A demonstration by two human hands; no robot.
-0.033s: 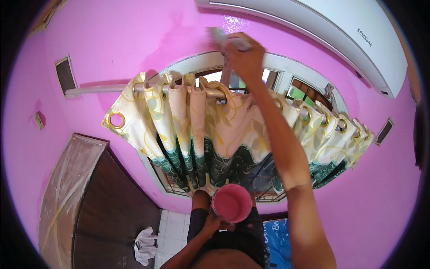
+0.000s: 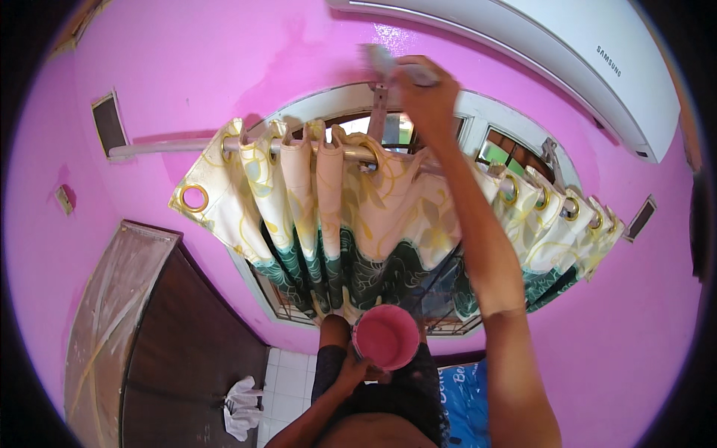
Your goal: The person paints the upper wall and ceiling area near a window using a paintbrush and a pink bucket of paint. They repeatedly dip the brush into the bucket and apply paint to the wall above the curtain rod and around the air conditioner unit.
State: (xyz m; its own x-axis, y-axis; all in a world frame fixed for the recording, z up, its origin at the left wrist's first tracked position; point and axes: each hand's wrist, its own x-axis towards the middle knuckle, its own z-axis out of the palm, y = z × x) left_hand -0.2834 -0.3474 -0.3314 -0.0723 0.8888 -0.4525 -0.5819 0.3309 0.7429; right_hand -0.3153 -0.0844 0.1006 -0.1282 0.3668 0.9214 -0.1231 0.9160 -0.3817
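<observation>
My right hand (image 2: 432, 93) is raised to the pink wall (image 2: 202, 89) above the window, closed around the handle of a paintbrush (image 2: 379, 63). The brush head is smeared by motion, beside a shiny wet-looking patch; whether its bristles touch the wall I cannot tell. Low in front of my body, my left hand (image 2: 358, 369) grips a small pink bucket (image 2: 386, 337) at its near side. Pink paint shows inside the bucket. Some of the left fingers are hidden under it.
A cream and green curtain (image 2: 396, 194) hangs by metal rings from a rod (image 2: 168, 148) across the window. A white air conditioner (image 2: 553, 52) is mounted at upper right. At left stands a dark wooden cabinet (image 2: 190, 343) with a white cloth (image 2: 243, 408) hanging on it.
My right hand and the paintbrush have shifted a little to the right along the wall. The left hand and the bucket stay nearly in place.
</observation>
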